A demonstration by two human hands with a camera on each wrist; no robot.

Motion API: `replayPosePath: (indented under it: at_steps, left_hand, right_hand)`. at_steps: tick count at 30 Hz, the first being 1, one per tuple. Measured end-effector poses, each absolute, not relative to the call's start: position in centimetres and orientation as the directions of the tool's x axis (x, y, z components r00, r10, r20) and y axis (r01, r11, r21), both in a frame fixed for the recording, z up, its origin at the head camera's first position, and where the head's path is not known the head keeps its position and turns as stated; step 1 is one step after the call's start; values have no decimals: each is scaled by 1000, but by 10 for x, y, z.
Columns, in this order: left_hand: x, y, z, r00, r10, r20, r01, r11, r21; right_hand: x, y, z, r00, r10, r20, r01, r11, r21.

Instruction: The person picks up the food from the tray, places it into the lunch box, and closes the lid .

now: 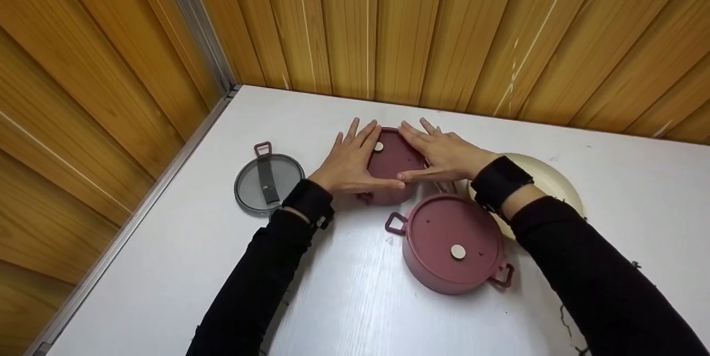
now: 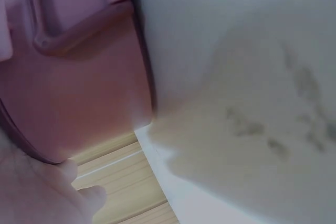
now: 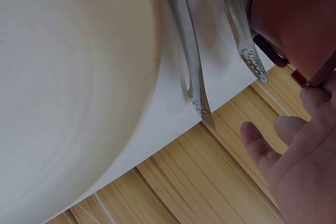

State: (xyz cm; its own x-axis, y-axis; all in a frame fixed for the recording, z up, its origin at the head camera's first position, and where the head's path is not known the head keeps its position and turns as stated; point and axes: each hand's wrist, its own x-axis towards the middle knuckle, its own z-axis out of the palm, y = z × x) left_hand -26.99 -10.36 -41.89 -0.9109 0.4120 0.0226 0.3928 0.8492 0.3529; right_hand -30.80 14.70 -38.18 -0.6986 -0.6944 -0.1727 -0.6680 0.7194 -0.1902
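Note:
My left hand [image 1: 349,162] and right hand [image 1: 444,153] rest on either side of a small maroon lidded pot [image 1: 391,163] near the back of the table. Fingers are spread and fairly straight at its rim, and the thumbs meet over its front edge. A pale round knob sits on its lid. In the left wrist view, the pot's side handle [image 2: 79,40] shows close up, with left fingers at the rim. Just in front stands a larger maroon lidded pot [image 1: 444,239] with two loop handles, its pale knob facing up.
To the left lies a round grey see-through lid [image 1: 277,184] with a dark strap and a maroon loop. A cream round dish [image 1: 549,178] lies partly under my right forearm. Metal tongs [image 3: 191,56] lie between dish and small pot. Wood-panelled walls [image 1: 421,29] bound the table.

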Motion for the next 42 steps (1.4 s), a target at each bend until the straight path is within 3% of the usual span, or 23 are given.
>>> replayPosePath:
  at_steps: [9, 26, 42]
  left_hand:
    - [-263, -129, -424, -940, 342, 14, 306, 820, 484]
    - [-259, -136, -425, -938, 346, -27, 290, 825, 485]
    - [-267, -141, -426, -937, 344, -63, 266, 817, 512]
  right_hand:
    - [-307, 144, -386, -695, -695, -185, -660, 718, -220]
    - [-303, 151, -387, -719, -670, -187, -604, 734, -310]
    - [-308, 145, -384, -725, -654, -216, -593, 752, -289]
